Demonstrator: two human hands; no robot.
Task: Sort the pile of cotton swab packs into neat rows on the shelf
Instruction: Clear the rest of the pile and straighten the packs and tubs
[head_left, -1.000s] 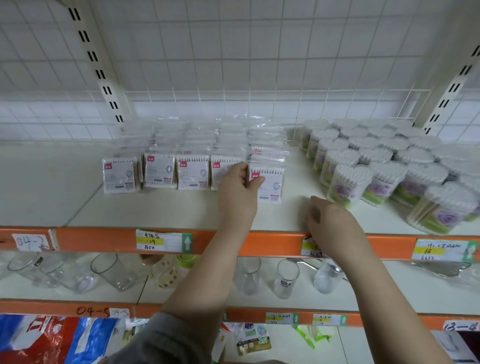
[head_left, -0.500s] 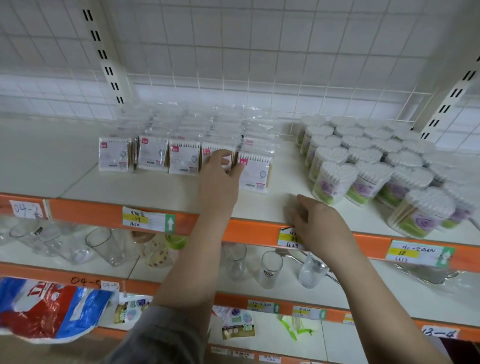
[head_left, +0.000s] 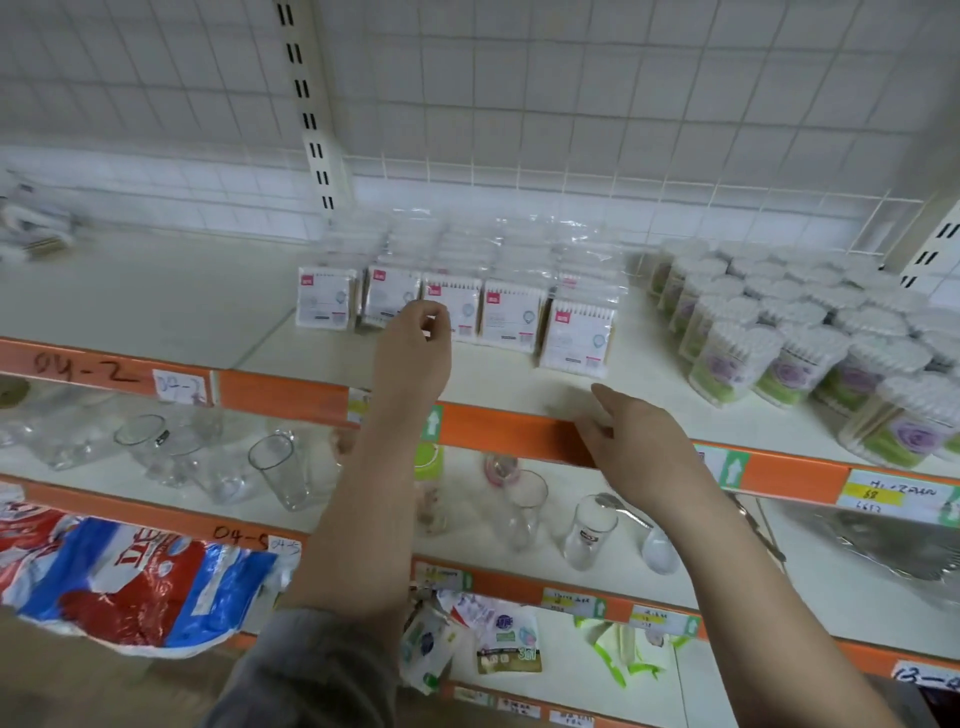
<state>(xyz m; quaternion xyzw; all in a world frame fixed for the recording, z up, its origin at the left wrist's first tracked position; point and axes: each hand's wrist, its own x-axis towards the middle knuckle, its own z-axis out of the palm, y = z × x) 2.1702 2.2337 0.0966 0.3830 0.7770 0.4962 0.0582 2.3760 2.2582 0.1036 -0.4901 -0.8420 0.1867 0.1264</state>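
Head view shows my left hand (head_left: 415, 343) has come off the front pack it was nudging a second ago; its fingers curl loosely in front of the cotton swab packs (head_left: 457, 306), holding nothing. My right hand (head_left: 631, 441) still rests on the orange shelf edge (head_left: 498, 431), fingers relaxed. Five packs stand in rows on the shelf, the rightmost (head_left: 577, 335) set a little forward; I judge it needs pushing back next
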